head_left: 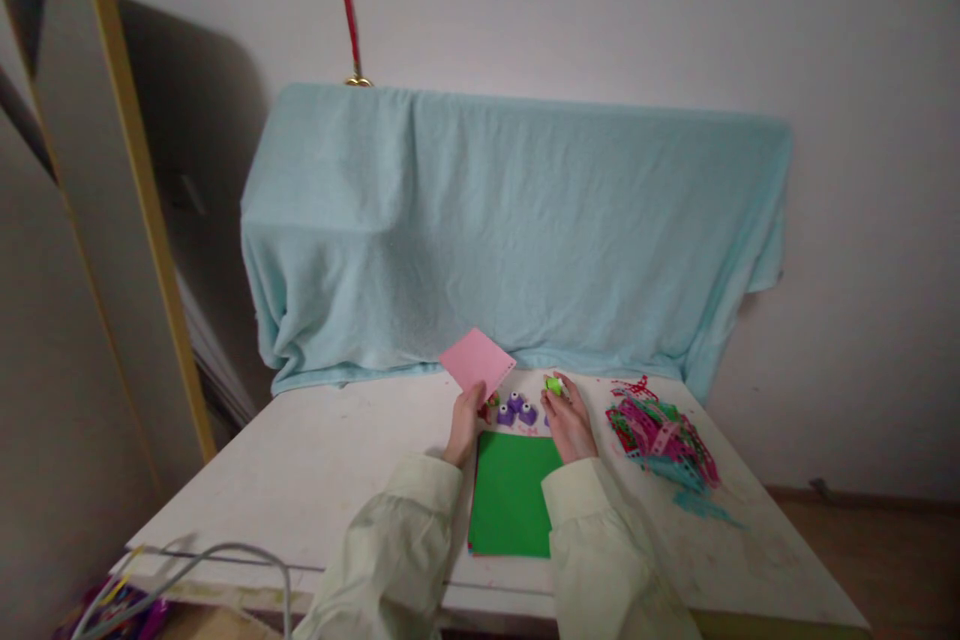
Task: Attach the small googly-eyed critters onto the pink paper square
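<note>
Holding pink paper in left hand, green punch in right hand

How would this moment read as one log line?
left hand: holding pink paper; right hand: holding small green object; green sheet: on white table; colored strips: heaped at right

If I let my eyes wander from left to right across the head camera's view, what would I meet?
Gold-coloured strip, red ribbon, left hand, cluster of three small purple objects, right hand, tangled pile of colourful strips.
</note>
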A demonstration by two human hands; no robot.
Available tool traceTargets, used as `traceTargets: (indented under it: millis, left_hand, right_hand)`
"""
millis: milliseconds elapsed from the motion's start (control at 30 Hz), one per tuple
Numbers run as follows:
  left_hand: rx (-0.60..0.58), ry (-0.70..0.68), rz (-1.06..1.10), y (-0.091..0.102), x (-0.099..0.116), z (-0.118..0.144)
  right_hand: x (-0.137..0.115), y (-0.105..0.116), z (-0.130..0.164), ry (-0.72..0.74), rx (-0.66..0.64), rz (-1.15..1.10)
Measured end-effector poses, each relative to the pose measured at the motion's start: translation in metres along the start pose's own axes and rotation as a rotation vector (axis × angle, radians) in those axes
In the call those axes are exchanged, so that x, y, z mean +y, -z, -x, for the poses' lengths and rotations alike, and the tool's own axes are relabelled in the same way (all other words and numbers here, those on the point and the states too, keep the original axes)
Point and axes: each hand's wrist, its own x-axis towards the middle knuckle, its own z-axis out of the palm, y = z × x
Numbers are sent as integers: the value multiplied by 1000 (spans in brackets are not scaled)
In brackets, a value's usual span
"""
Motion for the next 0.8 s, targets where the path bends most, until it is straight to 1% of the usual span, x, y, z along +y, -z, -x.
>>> traceTargets:
  millis: [67, 133, 267, 400, 533, 667, 800]
  left_hand:
    - [-27, 7, 81, -2, -1, 0]
    - [-52, 14, 110, -4, -2, 0]
    - [-90, -8, 51, -3, -3, -1]
    - [-84, -28, 12, -2, 0, 0]
    - [-71, -63, -13, -3, 6, 1]
    - [-71, -83, -92, -5, 14, 2]
    - [-98, -99, -160, -5, 15, 2]
  right_hand:
    - [0, -2, 1, -2, -21, 4]
    - [0, -4, 2, -25, -44, 9]
    - [4, -4, 2, -80, -46, 24]
    - [9, -2, 0, -71, -39, 67]
    - [12, -3, 1, -77, -68, 127]
    - [17, -5, 4, -76, -107, 171]
    - [23, -9, 6, -132, -121, 145]
